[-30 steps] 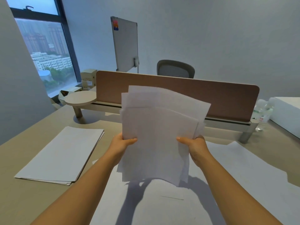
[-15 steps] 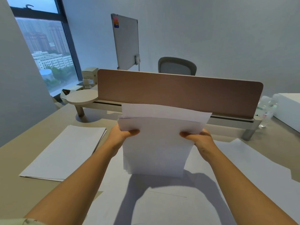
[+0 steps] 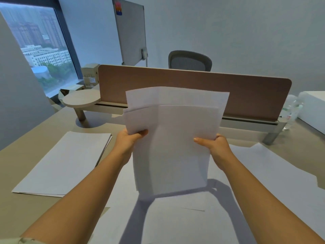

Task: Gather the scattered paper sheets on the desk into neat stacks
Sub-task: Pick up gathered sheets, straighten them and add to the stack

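Both hands, left (image 3: 129, 140) & right (image 3: 215, 147), grip upright paper bundle (image 3: 173, 138) btwn them, above desk (image 3: 21, 206).

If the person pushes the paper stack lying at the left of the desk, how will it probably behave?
The paper stack lies flat on the smooth desk, so it would probably slide easily. Its right edges already look slightly fanned, so the loose sheets may shift apart. It looks thin, so probably light and floppy.

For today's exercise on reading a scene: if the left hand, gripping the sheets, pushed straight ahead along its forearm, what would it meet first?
Probably the brown divider panel behind the desk. The left hand holds the held sheets upright before it; depth is unclear.
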